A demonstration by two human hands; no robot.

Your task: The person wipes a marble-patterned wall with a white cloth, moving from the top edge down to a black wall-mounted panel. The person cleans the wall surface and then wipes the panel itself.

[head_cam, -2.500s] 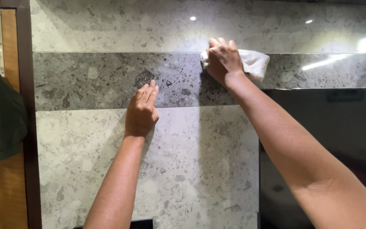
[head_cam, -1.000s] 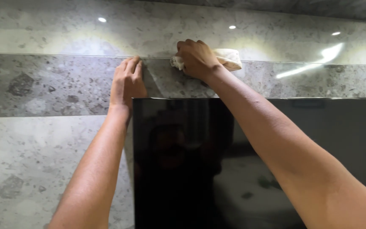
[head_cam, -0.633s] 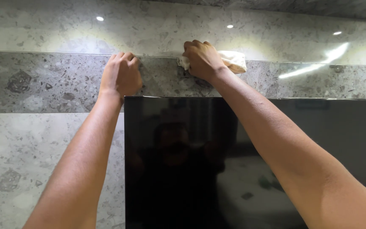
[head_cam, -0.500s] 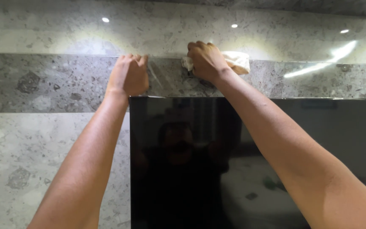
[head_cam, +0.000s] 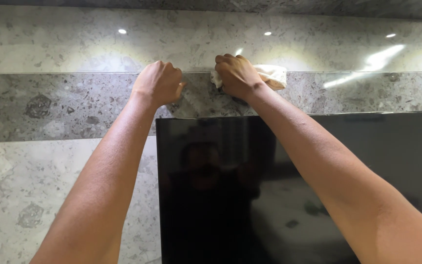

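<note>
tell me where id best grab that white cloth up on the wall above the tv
Probably the bunched end of the white cloth sticking out right of the right hand. Come from the right: the rest is pinned flat against the grey stone wall under that hand.

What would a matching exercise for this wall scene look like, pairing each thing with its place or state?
Things:
1. left hand
2. right hand
3. crumpled white cloth
4. flat black glossy screen

Places or states:
A. mounted on the wall below both hands, mirroring the room
B. closed in a fist, empty, against the dark grey speckled stone band
C. bunched up, sticking out to the right of the hand that presses it
D. pressing fabric against the stone at the band's top edge

Pairs: 1-B, 2-D, 3-C, 4-A
</note>
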